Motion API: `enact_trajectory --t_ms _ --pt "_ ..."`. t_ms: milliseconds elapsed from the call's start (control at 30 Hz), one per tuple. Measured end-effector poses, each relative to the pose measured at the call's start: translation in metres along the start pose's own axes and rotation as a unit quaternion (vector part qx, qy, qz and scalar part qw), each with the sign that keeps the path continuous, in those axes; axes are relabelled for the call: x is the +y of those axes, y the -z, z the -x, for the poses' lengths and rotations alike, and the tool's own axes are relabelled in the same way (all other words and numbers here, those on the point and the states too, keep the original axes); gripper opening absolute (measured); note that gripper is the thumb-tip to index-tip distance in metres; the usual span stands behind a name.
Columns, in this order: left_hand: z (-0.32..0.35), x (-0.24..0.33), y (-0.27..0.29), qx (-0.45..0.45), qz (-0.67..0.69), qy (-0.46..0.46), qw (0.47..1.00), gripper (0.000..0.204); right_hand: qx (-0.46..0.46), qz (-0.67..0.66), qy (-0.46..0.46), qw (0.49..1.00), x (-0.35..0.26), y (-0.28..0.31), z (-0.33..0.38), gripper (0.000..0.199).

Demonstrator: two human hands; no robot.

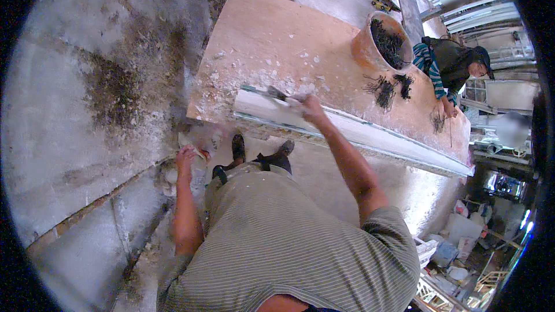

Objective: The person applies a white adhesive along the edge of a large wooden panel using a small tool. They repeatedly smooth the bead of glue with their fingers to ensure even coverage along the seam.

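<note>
A long narrow strip (pixel 361 125) with a white top and green edges lies along the near side of the plywood table (pixel 272 29). Over its left end reaches my right hand (pixel 308 107), closed around a scraper (pixel 277 93) whose dark blade points left along the white surface. The blade is slightly blurred. Low beside the table's left corner, my left hand (pixel 185 155) has its fingers drawn together. A small pale and reddish thing (pixel 203 154) shows at its fingertips; I cannot make out what it is.
White crumbs litter the table's left half. An orange bucket (pixel 361 45) of dark wire stands farther right, with wire bundles (pixel 383 91) beside it. A co-worker (pixel 448 66) leans over the table's right end, hands on wire. A stained wall (pixel 115 81) rises at left.
</note>
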State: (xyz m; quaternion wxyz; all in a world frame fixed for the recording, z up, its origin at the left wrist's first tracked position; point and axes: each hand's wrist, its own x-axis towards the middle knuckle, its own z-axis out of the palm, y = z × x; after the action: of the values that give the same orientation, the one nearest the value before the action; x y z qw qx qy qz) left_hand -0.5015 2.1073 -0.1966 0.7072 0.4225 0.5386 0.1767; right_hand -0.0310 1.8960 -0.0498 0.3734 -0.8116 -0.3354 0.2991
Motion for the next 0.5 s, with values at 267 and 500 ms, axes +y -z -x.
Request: enact_trajectory --t_ms 267,500 --pt "0.009 0.152 -0.127 -0.173 0.114 -0.003 0.978 0.052 -0.024 -0.082 0.219 0.972 -0.100 -0.152 -0.047 0.057" --pt "-0.010 0.208 -0.195 -0.192 0.004 -0.061 0.980 0.055 0.013 -0.047 0.100 0.994 -0.098 -0.075 0.029 0.066"
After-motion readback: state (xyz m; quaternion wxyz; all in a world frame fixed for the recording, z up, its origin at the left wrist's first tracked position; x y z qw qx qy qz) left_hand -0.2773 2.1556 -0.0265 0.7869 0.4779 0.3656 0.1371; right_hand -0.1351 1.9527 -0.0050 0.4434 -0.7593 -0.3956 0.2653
